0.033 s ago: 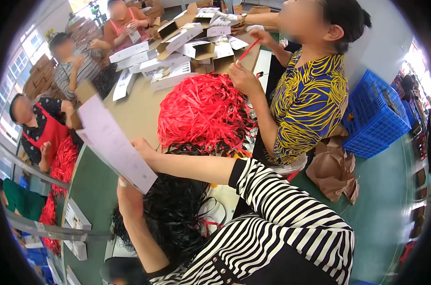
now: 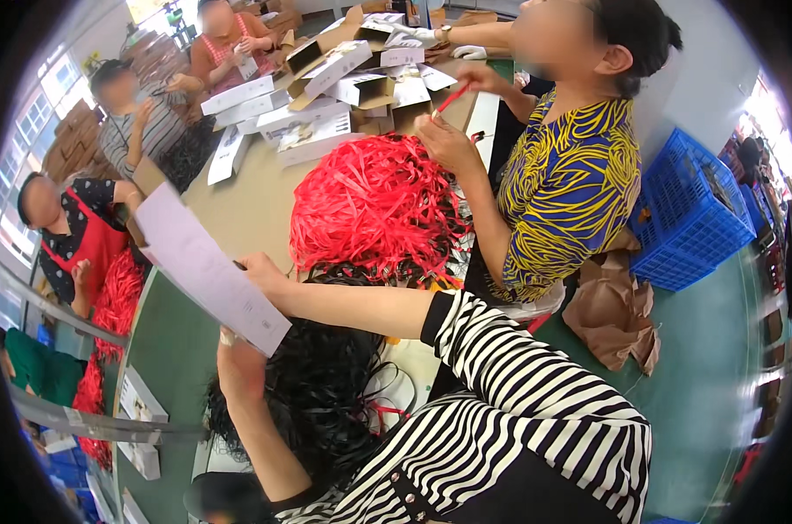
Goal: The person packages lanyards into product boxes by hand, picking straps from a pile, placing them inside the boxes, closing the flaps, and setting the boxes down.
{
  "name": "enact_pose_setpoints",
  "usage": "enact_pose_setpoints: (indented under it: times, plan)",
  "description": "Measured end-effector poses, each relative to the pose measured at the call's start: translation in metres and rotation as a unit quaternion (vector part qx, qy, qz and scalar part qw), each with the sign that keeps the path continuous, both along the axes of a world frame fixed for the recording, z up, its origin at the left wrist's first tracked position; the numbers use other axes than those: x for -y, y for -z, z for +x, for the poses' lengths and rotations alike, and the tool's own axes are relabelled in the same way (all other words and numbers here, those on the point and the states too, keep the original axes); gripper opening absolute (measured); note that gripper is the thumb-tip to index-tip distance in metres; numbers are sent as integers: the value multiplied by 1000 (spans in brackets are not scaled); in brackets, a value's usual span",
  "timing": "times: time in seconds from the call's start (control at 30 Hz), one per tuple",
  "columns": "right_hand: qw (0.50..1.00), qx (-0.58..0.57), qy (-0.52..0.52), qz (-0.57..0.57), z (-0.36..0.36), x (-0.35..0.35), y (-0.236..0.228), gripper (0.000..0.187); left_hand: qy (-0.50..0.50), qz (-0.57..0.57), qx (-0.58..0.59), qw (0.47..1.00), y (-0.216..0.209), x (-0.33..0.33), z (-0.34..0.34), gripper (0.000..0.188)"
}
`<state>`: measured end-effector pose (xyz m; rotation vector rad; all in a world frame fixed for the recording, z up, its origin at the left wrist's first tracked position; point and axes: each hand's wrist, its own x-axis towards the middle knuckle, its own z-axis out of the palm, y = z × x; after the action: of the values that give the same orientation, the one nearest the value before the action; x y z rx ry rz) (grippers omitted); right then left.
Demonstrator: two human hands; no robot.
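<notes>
A long white cardboard box hangs tilted in front of me, its brown-lined flap standing open at the far upper end. My left hand grips its near lower end, thumb along the edge and the other fingers mostly hidden by the box. Higher up, on the right side, my right hand is closed on the box's edge, its fingertips partly out of sight. Below my forearms lies a heap of black ribbons. Just beyond my right forearm is a large pile of red ribbons.
Several white boxes are heaped on the brown table. At right, a co-worker holds a red strip; others sit across the table. Blue crates and crumpled brown paper are on the floor. Metal rails run at left.
The box has shifted slightly, its open upper end moving a little left and down. My right hand has slid marginally along with it. The co-worker's hands with the red strip have moved slightly left.
</notes>
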<state>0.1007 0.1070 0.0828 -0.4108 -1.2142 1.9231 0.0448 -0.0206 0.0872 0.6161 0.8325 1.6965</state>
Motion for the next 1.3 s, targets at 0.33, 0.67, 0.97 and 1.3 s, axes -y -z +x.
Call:
enact_pose_setpoints:
  times: [0.33,0.67,0.97,1.3]
  plan:
    - [921,240,123,282,8,-4,5,26,13,44,126,991,50,6,-8,55]
    - [945,199,228,121,67,-44,-57,10,-55,25,186,981,79,-3,-34,36]
    - [968,-59,59,238,51,-52,-198,19,-28,49,111,992,57,-1,-21,55]
    - [776,362,82,509,51,-52,-186,24,-4,96,125,988,59,2,-20,57]
